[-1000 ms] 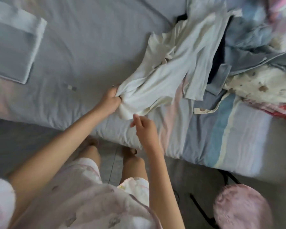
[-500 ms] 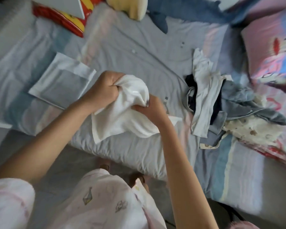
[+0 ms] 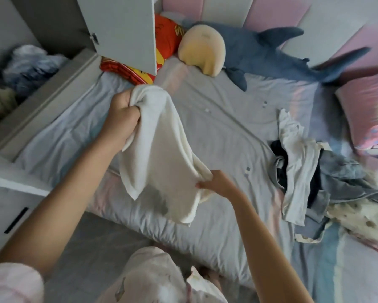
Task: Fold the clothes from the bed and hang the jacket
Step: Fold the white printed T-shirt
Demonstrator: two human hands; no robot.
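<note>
The bed (image 3: 216,132) carries a heap of unfolded clothes (image 3: 303,171) at right. At centre a white garment (image 3: 161,154) hangs over it, left hand (image 3: 120,119) clenched round its top, right hand (image 3: 218,182) pinching its lower edge. Upper left, an open cupboard (image 3: 52,101) holds bundled fabric (image 3: 28,64); lettering on the red cushion (image 3: 168,38) is unreadable

Bedroom in soft daylight.
A bed (image 3: 216,132) in pale striped sheets meets pink padded wall panels (image 3: 277,12); an open grey cabinet door (image 3: 122,29), white drawers (image 3: 6,206) and grey floor (image 3: 96,248) lie left.
</note>
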